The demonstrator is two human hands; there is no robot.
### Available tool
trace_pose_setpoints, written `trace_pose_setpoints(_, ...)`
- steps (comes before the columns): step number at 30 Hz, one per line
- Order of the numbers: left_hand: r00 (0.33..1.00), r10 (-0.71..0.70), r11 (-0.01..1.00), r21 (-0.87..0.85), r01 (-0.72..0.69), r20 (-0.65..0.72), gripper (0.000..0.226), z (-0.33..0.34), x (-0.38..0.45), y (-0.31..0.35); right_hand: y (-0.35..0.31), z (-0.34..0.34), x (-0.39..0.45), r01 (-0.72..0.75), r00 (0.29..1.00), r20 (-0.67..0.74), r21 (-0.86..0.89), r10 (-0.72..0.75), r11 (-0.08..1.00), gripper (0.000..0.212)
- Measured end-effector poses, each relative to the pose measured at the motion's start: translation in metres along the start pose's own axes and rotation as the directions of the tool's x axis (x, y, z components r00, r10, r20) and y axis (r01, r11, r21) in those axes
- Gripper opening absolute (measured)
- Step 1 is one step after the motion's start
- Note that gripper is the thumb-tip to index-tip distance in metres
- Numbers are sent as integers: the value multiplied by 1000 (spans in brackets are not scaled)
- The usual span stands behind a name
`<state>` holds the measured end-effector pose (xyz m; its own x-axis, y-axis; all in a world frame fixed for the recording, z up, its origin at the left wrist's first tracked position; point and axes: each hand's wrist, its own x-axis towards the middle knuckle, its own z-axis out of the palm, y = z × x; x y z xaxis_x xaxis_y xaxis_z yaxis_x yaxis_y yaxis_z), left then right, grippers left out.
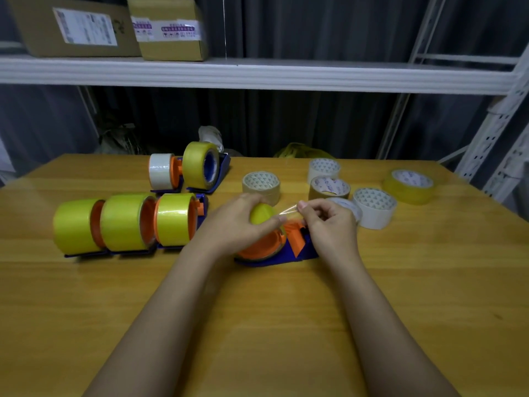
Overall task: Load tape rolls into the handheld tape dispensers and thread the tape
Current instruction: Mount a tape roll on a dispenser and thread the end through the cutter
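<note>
A blue and orange tape dispenser (297, 247) lies on the wooden table (257, 310) in front of me, with a yellow tape roll (262, 214) mounted on its orange hub. My left hand (237, 222) grips that roll from above. My right hand (329, 222) pinches the clear loose end of the tape (289, 211), pulled off the roll above the dispenser's orange front part. Much of the roll and dispenser is hidden under both hands.
Three loaded dispensers with yellow rolls (126, 224) stand in a row at left; two more (186, 170) behind them. Several loose tape rolls (375, 207) lie at the right and back. A white shelf (257, 73) with cardboard boxes (169, 27) hangs above.
</note>
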<state>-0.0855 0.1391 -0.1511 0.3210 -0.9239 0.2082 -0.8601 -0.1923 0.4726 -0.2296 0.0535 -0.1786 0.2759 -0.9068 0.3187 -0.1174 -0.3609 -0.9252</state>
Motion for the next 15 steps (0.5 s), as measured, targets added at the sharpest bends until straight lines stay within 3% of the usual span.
trace_pose_setpoints(2, 1000, -22, 1000, -17, 22, -11, 73, 3, -1, -3, -1, 1, 0, 7, 1000, -2, 6, -7, 1000, 15)
trace_pose_setpoints(6, 988, 56, 990, -118, -74, -147, 62, 8, -7, -5, -3, 0, 2, 42, 999, -11, 19, -42, 999, 17)
trace_pose_setpoints(10, 953, 161, 982, -55, -181, -256, 55, 12, -11, -9, -4, 2, -1, 98, 995, -29, 15, -97, 995, 20)
trace_pose_setpoints(15, 939, 202, 978, 14, -206, -280, 53, 19, -15, -17, 0, 1, -2, 120, 989, -82, -7, -121, 993, 17)
